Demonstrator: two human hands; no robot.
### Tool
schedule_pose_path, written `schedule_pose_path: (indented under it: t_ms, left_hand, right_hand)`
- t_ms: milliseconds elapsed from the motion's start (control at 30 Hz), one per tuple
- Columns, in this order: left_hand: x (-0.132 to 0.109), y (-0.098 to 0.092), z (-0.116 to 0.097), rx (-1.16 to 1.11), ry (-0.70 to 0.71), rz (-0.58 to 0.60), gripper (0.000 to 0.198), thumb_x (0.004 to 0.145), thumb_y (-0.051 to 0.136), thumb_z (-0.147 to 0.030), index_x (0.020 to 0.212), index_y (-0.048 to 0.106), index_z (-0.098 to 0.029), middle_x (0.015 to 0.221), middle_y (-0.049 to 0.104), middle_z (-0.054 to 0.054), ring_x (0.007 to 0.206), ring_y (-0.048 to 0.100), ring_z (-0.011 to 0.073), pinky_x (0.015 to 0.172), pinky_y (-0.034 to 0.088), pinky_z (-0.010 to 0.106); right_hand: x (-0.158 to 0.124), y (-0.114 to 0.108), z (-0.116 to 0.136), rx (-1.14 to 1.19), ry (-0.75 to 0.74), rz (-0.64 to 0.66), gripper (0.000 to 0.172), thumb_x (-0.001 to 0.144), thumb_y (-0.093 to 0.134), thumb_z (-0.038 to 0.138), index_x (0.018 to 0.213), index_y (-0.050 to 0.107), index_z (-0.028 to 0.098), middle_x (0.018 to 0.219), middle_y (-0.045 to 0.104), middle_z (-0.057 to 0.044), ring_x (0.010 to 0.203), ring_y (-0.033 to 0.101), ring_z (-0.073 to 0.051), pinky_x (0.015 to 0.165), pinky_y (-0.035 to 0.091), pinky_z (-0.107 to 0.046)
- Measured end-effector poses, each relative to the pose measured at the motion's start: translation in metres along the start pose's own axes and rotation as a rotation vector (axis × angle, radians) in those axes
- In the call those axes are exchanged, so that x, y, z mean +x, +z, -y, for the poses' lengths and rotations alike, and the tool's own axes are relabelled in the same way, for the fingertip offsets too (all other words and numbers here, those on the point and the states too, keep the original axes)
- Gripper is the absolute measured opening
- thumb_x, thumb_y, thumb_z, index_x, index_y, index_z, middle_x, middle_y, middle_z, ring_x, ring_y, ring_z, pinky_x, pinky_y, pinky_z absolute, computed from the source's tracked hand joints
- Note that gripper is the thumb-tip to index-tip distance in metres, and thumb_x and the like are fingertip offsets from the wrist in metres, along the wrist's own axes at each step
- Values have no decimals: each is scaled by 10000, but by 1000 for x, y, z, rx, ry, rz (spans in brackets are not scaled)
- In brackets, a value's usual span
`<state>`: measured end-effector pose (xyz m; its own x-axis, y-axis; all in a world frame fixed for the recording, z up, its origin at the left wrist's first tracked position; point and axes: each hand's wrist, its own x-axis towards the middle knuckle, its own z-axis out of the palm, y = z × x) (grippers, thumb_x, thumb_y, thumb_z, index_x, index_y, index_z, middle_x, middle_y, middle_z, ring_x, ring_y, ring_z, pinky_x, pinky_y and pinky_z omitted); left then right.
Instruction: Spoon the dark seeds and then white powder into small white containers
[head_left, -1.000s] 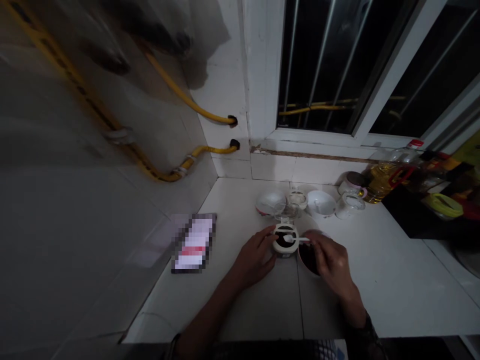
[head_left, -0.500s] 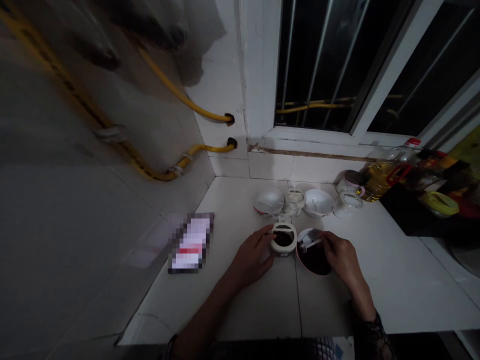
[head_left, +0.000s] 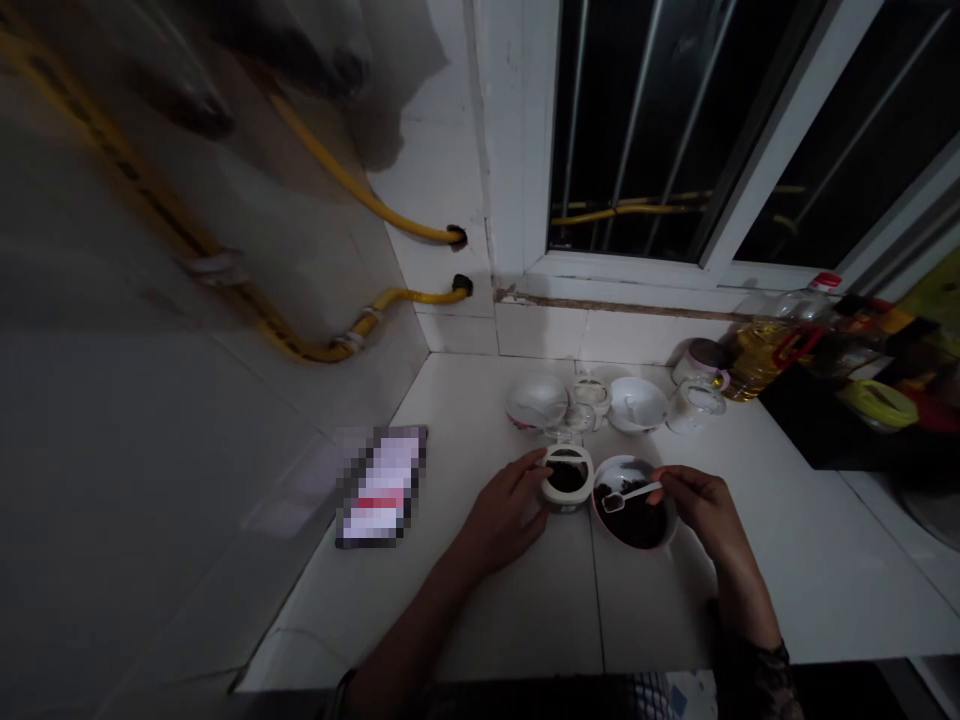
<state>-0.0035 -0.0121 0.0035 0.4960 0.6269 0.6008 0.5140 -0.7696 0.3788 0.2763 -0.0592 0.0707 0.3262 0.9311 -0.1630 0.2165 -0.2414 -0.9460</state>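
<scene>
Side wall (head_left: pixel 97 430), greyish, tiled: 9 o'clock. Yellow pipes (head_left: pixel 157 205), two: 10 o'clock, ends entering holes (head_left: pixel 462 286) in rear wall (head_left: pixel 544 330), white tile: 12 o'clock. Window (head_left: pixel 796 130), white-framed, dark panes (head_left: pixel 600 100), upright bars (head_left: pixel 635 120): 1 o'clock. Counter (head_left: pixel 810 570), white, tiled: 4 to 7 o'clock. Light: dim.

The jar (head_left: pixel 568 499) was off-white, its contents (head_left: pixel 566 477) near-black. The spoon (head_left: pixel 637 491) was white. The bowl (head_left: pixel 616 474) was white inside with 1 pink rim; its contents (head_left: pixel 641 523) were very dark brown. The bottle (head_left: pixel 744 378) was golden below, with 1 red cap (head_left: pixel 826 281) and 1 red handle (head_left: pixel 795 347). The pipe (head_left: pixel 142 185) was yellow with black markings. The cloth (head_left: pixel 651 695) was checked, dark and light.
</scene>
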Motion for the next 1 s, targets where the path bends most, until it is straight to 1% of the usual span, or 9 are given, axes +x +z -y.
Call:
schedule_pose_path:
  t_ms: [100, 300, 467, 567, 633, 700, 800, 933, 1000]
  left_hand:
    - [1, 0, 0, 4, -1, 2, 442, 834, 586, -126, 1264, 512, -196, 1384, 573, 171, 1238, 617, 274, 990, 568, 420]
    - [1, -1, -1, -1, 2, -7, 428, 843, 581, -126, 1261, 512, -193, 1388, 567, 171, 1233, 618, 266, 993, 569, 408]
    - [0, 1, 1, -5, 7, -14, 442, 839, 583, -126, 1270, 516, -194, 1388, 569, 162, 1240, 613, 265, 1003, 563, 420]
    - [0, 1, 2, 1, 2, -4, 447, 840, 582, -127, 1276, 513, -197, 1390, 567, 161, 1247, 610, 264, 1004, 563, 420]
    - [0, 1, 2, 2, 5, 3, 438, 841, 583, -129, 1269, 514, -192, 1392, 564, 169, 1250, 609, 269, 1004, 563, 421]
    - [0, 1, 1, 2, 7, -2, 438, 838, 580, -122, 1265, 510, -190, 1392, 562, 176, 1251, 608, 274, 1000, 564, 423]
    - [0, 1, 1, 1, 9, -9, 446, 834, 580, -119, 1266, 503, -194, 1388, 564, 176, 1249, 608, 275, 990, 567, 423]
    - [0, 1, 1, -7, 7, 0, 458, 851, 586, -134, 1295, 491, -196, 1390, 565, 175, 1274, 592, 275, 1006, 556, 435]
    - [0, 1, 2, -12, -1, 3, 467, 852, 585, -134, 1305, 492, -202, 1395, 563, 170, 1281, 587, 274, 1015, 550, 438]
  right_hand:
    - [0, 0, -3, 60, 32, -8, 475, 584, 732, 556, 787, 744, 126, 566, 691, -57, 389, 271, -65, 434, 162, -241]
    - [1, 0, -7, 164, 63, -45, 481, 528, 779, 546, 759, 735, 126, 547, 686, -63, 390, 254, -54, 425, 137, -229]
    - [3, -2, -10, 192, 18, -65, 465, 546, 794, 543, 754, 738, 132, 560, 692, -63, 382, 263, -50, 400, 160, -221]
    - [2, 1, -6, 224, -34, -123, 473, 551, 804, 552, 760, 728, 134, 547, 688, -53, 358, 258, -45, 372, 174, -215]
    - [-1, 7, 1, 200, -129, -167, 455, 616, 777, 563, 780, 726, 142, 567, 699, -48, 351, 308, -57, 359, 221, -218]
    - [-7, 17, 8, 123, -270, -217, 403, 733, 710, 551, 810, 729, 157, 594, 711, -40, 388, 445, -99, 384, 335, -228]
    - [-16, 35, 14, -87, -546, -272, 290, 903, 575, 427, 859, 732, 187, 676, 746, -37, 568, 660, -169, 538, 516, -257]
    - [-22, 52, 13, -454, -1008, -143, 265, 939, 475, 172, 975, 735, 209, 872, 792, -59, 733, 744, -174, 661, 573, -250]
    - [-22, 51, 11, -530, -1120, -111, 292, 933, 461, 125, 1016, 729, 209, 906, 796, -63, 764, 753, -174, 685, 583, -251]
